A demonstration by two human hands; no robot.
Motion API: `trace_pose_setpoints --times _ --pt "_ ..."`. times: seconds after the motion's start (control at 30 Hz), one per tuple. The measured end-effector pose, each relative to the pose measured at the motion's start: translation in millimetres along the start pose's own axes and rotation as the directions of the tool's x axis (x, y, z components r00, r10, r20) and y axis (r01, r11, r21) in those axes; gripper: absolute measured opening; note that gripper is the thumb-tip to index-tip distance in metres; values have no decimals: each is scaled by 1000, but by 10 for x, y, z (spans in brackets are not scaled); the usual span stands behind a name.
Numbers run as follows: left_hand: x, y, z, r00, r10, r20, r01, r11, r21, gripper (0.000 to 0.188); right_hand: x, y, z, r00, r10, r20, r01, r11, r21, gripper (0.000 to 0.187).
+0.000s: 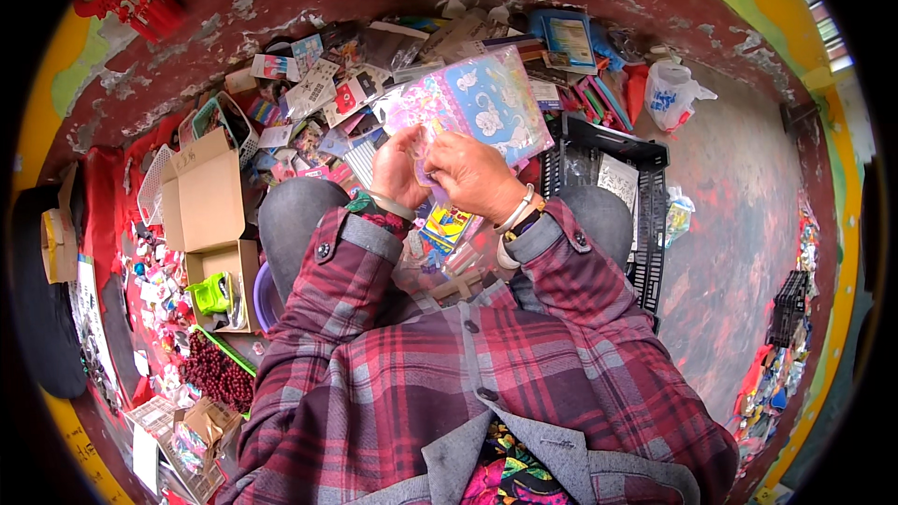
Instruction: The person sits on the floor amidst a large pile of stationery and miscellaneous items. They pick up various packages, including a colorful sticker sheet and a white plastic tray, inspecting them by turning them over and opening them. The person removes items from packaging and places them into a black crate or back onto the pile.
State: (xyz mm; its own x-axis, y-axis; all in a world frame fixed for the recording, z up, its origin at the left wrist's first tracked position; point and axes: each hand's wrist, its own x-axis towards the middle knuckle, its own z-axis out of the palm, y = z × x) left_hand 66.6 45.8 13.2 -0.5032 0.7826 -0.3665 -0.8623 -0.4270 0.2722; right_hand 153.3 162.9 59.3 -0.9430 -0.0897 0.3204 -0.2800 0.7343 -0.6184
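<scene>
I see the left hand (398, 168) and right hand (475, 174) close together, wrists angled inward, fingers pinching the near edge of a glossy pink-and-blue plastic packet (491, 105).

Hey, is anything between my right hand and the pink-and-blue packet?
Nothing visible stands in the way: your right hand is right at the near edge of the pink-and-blue packet, with your left hand close beside it. The black crate sits off to the right.
</scene>
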Motion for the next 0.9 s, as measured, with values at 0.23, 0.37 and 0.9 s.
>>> trace_pose_setpoints --times 0.23,0.37,0.9 --pt "55 79 -76 995 69 73 -63 995 -73 20 -20 126 -165 999 23 38 -36 929 369 6" --pt "-36 29 152 990 123 76 -121 992 -33 19 -2 93 -149 940 238 -246 -180 955 234 5" --pt "-20 -5 71 987 96 129 -95 995 -20 25 23 16 -120 985 98 145 -159 846 509 9"
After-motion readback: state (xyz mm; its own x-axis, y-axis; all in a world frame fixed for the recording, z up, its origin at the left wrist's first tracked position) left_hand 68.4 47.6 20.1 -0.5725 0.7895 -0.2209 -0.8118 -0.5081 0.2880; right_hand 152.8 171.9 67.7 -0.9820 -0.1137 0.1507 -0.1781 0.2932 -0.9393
